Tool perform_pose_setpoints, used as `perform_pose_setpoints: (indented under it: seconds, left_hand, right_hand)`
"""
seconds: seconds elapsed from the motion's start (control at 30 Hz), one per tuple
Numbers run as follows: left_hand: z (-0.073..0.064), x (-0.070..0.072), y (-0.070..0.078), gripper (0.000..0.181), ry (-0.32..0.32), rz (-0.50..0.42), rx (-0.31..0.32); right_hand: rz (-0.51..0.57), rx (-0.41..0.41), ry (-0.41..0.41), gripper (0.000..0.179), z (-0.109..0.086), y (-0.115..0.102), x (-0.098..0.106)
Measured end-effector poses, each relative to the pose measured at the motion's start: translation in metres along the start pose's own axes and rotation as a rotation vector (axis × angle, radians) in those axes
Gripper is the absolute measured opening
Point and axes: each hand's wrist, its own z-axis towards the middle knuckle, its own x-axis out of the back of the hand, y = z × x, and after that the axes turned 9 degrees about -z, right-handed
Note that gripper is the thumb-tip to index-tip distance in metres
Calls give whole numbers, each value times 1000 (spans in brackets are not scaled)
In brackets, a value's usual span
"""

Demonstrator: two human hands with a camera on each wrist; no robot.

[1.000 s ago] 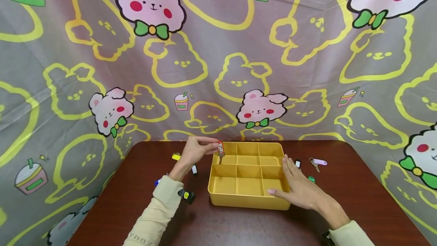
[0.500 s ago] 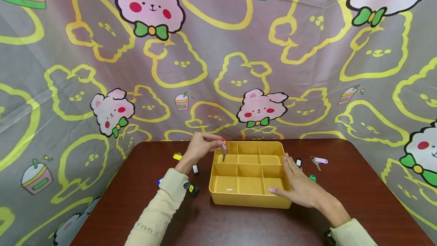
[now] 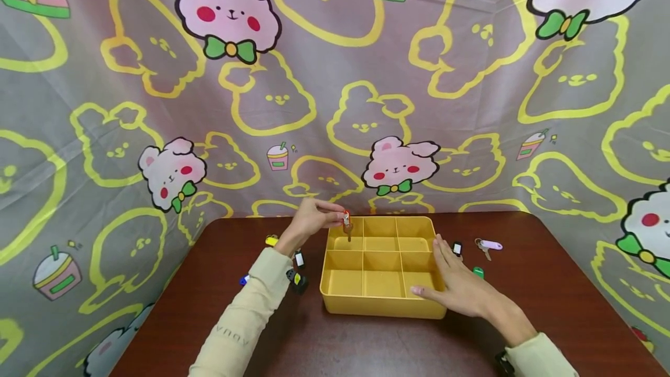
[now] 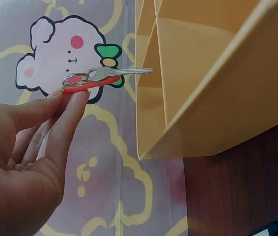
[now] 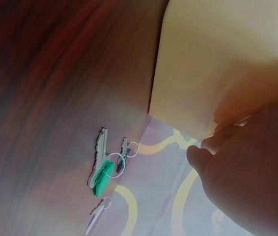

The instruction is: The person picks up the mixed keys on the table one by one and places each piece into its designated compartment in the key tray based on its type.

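My left hand (image 3: 313,219) pinches a red key tag (image 4: 82,87) between thumb and fingertips. A silver key (image 4: 112,73) hangs from the tag's ring, over the back-left compartment of a yellow divided box (image 3: 384,306) in the head view. Against the box's right side rests my right hand (image 3: 463,290), fingers straight along the outer wall and thumb over the front-right compartment. Beyond that hand, the right wrist view shows a key with a green tag (image 5: 104,178), one with a black tag (image 5: 124,158) and one with a pale purple tag (image 5: 96,216).
Left of the box, a yellow tag (image 3: 271,240), a black-and-white tag (image 3: 299,259) and a blue tag (image 3: 244,280) lie on the dark wooden table (image 3: 356,348). A patterned curtain (image 3: 324,98) hangs behind the table.
My left hand has moved slightly right and up with the red-tagged key, further over the box's back-left compartment. The right hand stays against the box.
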Motion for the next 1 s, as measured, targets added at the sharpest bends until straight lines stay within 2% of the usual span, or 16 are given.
perform_pose_setpoints:
  seconds: [0.33,0.7,1.0]
  left_hand:
    - [15,-7,-4,19,-20,11,43]
    - [19,-7,-8,20,-34,43,49]
    - [23,-8,-6,19,-19,68,64]
  right_hand:
    - [14,-6,-2,124,-1,2,-4]
    - [23,-11,-12,124,0,3,-1]
    - [23,-11,-11,124,0,3,-1]
